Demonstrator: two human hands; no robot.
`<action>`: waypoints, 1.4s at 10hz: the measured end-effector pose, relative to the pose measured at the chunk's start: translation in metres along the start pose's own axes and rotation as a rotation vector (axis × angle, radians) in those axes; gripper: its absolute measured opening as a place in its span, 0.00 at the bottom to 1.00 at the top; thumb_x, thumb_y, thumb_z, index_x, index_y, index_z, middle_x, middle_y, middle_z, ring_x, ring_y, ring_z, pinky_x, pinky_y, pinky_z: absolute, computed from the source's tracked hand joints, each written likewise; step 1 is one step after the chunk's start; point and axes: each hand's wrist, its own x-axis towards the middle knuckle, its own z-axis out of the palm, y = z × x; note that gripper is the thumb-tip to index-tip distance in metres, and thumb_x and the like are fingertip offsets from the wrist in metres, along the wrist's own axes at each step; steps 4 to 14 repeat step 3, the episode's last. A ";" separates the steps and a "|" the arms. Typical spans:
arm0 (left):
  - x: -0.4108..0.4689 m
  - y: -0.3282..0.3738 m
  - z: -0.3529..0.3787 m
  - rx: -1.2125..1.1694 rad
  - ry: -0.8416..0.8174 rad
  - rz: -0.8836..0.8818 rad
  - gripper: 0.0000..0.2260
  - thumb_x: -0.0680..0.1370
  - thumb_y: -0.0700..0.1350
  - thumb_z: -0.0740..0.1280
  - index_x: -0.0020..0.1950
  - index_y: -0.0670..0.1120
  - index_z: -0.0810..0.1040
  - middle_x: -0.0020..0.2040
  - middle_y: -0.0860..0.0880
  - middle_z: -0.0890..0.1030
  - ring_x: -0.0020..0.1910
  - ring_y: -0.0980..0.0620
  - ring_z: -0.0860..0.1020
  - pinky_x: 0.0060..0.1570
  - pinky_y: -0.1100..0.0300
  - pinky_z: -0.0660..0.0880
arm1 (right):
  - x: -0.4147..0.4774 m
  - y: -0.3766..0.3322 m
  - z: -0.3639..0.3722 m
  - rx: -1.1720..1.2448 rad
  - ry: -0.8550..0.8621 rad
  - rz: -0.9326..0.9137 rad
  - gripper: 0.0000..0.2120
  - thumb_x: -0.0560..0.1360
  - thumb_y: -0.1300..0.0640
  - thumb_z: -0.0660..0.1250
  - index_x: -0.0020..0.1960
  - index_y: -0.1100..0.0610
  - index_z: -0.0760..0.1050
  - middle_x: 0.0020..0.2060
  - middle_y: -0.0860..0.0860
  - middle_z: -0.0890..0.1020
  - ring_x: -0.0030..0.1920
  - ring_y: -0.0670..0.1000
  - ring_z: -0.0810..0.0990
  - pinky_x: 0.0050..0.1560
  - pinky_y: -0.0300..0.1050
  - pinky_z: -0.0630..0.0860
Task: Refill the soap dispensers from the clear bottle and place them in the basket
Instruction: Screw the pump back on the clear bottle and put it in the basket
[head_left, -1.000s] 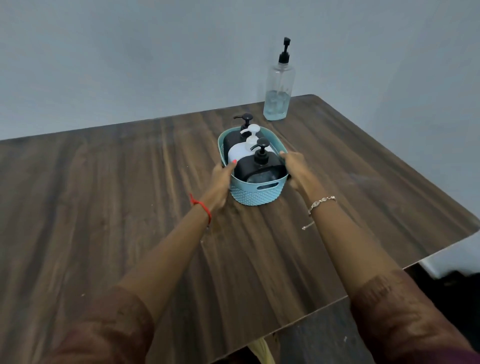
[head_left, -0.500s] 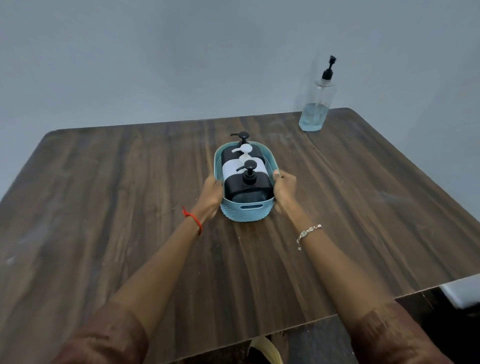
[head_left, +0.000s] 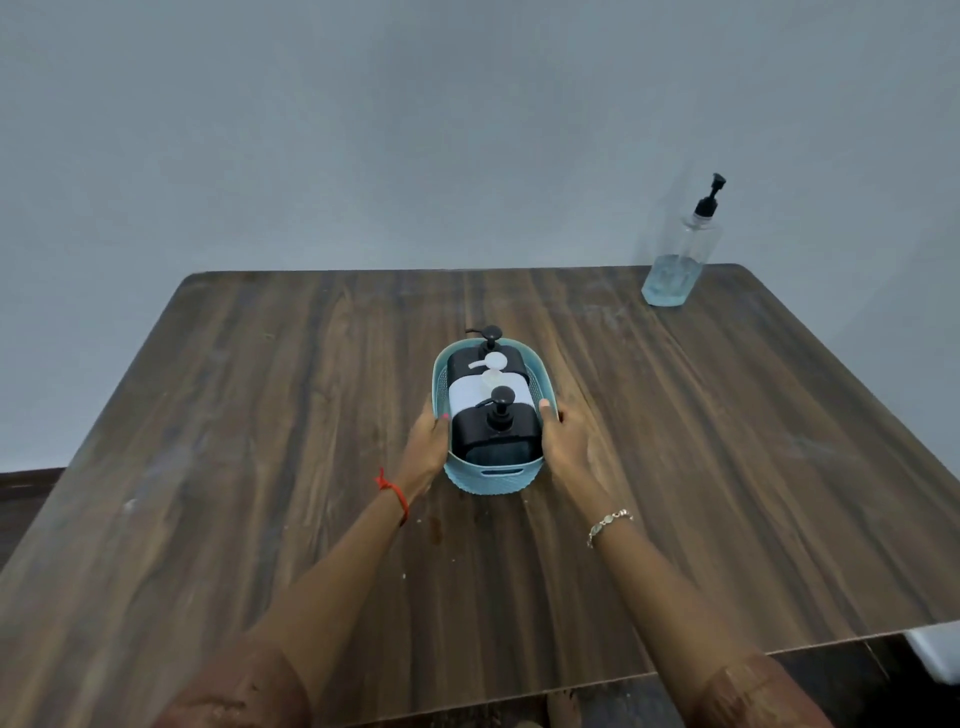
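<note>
A: What are the hands gripping?

B: The left hand (head_left: 427, 448) is pressing against the left wall of the basket (head_left: 492, 479), thumb hooking over the rim, and the right hand (head_left: 565, 440) is doing the same on the right wall. Both are closing on the basket from opposite sides.

A: And what is sitting in the basket?

B: Three soap dispensers are standing upright in a row. The near black dispenser (head_left: 493, 437) is sitting between the two hands, the white dispenser (head_left: 485, 396) is standing just behind it, and the far black dispenser (head_left: 480, 358) is touching the basket's far end.

A: Where is the basket resting?

B: It is sitting near the middle of the wooden table (head_left: 260, 441).

A: And the clear bottle?

B: The clear bottle (head_left: 680, 260) is standing well apart from the basket, beyond it and to its right, at the table's far corner, holding a little bluish liquid.
</note>
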 end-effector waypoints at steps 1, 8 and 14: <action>-0.008 0.009 -0.006 0.135 0.012 -0.034 0.30 0.79 0.53 0.56 0.76 0.40 0.53 0.71 0.45 0.68 0.70 0.45 0.67 0.70 0.51 0.63 | -0.016 -0.003 -0.001 -0.119 -0.045 -0.115 0.22 0.81 0.52 0.54 0.72 0.60 0.62 0.70 0.55 0.69 0.70 0.54 0.66 0.70 0.50 0.64; -0.006 0.051 -0.023 0.284 0.082 0.083 0.28 0.82 0.47 0.55 0.76 0.39 0.46 0.78 0.44 0.49 0.77 0.48 0.48 0.74 0.55 0.48 | -0.017 -0.039 -0.009 -0.276 0.002 -0.280 0.22 0.82 0.55 0.51 0.74 0.60 0.57 0.75 0.55 0.59 0.76 0.52 0.54 0.76 0.49 0.50; -0.006 0.051 -0.023 0.284 0.082 0.083 0.28 0.82 0.47 0.55 0.76 0.39 0.46 0.78 0.44 0.49 0.77 0.48 0.48 0.74 0.55 0.48 | -0.017 -0.039 -0.009 -0.276 0.002 -0.280 0.22 0.82 0.55 0.51 0.74 0.60 0.57 0.75 0.55 0.59 0.76 0.52 0.54 0.76 0.49 0.50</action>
